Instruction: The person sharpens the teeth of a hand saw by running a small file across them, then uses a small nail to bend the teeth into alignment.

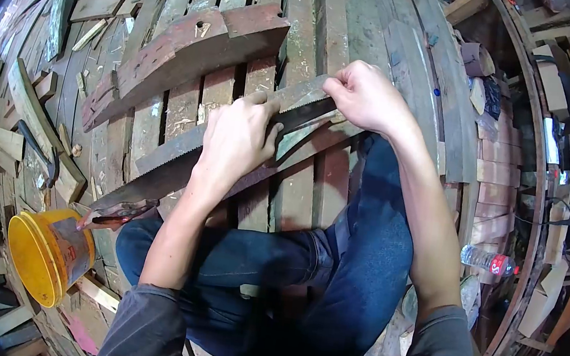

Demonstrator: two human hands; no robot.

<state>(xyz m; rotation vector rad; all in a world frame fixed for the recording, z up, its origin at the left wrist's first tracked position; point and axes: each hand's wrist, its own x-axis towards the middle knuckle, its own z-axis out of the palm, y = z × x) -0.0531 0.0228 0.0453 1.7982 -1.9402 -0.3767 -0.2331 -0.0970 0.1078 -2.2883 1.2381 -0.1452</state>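
A long handsaw lies slantwise across my lap area, its toothed edge turned up and away from me. The worn wooden handle is at the lower left, beside the yellow bucket. My left hand is closed over the middle of the blade, fingers curled around its edge. Near the narrow end, my right hand pinches the blade at the toothed edge; whether something small is also between those fingers is hidden. Beneath the saw runs a wooden piece, partly covered by blade and hands.
A notched reddish-brown timber lies on the slatted planks ahead. A yellow bucket stands at left, near a curved dark tool and wood offcuts. At right are a plastic bottle and a cylindrical container.
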